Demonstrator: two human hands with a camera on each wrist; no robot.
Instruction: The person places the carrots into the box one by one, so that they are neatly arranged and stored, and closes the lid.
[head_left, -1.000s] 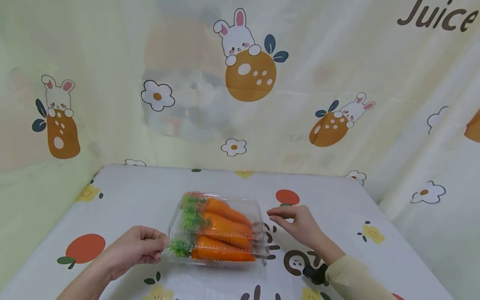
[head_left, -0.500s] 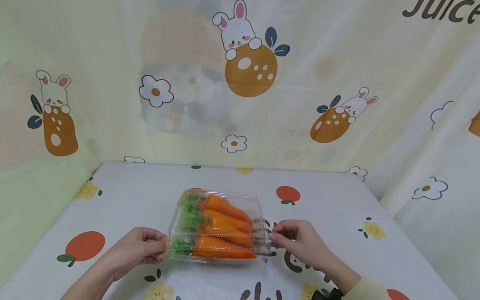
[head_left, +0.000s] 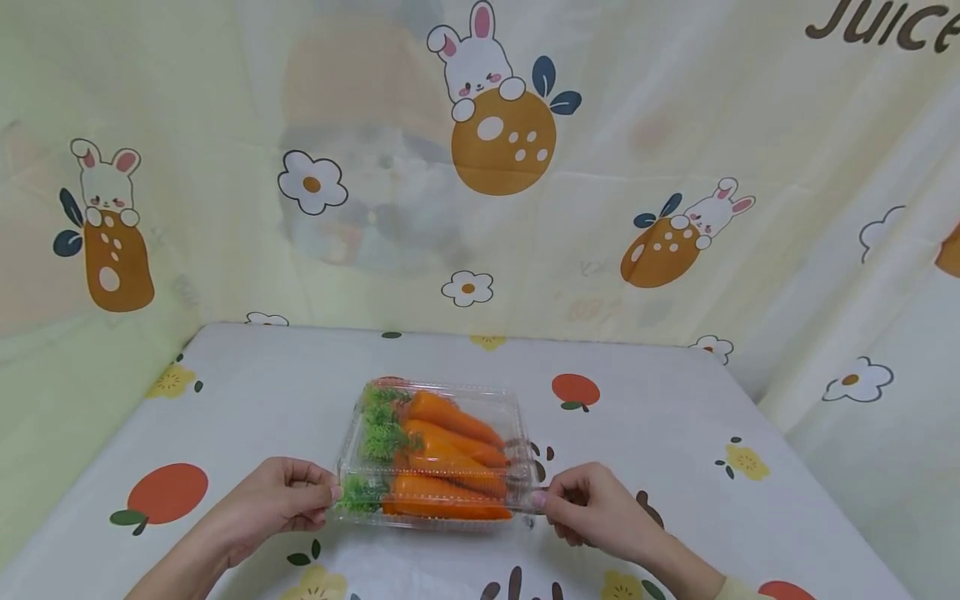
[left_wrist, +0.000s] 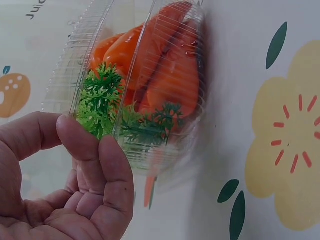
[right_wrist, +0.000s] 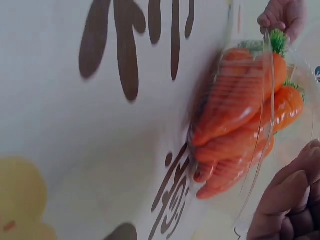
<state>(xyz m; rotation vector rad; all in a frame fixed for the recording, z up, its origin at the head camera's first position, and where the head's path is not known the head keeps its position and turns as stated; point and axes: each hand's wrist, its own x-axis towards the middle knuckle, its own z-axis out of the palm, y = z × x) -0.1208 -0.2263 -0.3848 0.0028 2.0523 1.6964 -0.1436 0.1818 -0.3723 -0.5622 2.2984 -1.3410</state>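
Observation:
A clear plastic clamshell box (head_left: 495,408) lies on the table in front of me, its lid down. Inside are several orange carrots (head_left: 447,497) with green leafy tops (head_left: 382,442) towards the left. My left hand (head_left: 281,500) pinches the rim at the box's front left corner between thumb and index finger. At the opposite side, my right hand (head_left: 596,515) pinches the rim near the front right corner, thumb and index finger together. The left wrist view shows the left thumb and fingertips right at the lid's rim, close to the leaves (left_wrist: 100,102).
A white cloth (head_left: 262,392) printed with fruit, flowers and brown lettering covers the table. Behind and at the sides hangs a pale curtain (head_left: 390,300) with rabbit and orange prints.
My right hand has come in from the right, reached the box's right rim and slid nearer to me along it, where it pinches. The left hand has kept its grip.

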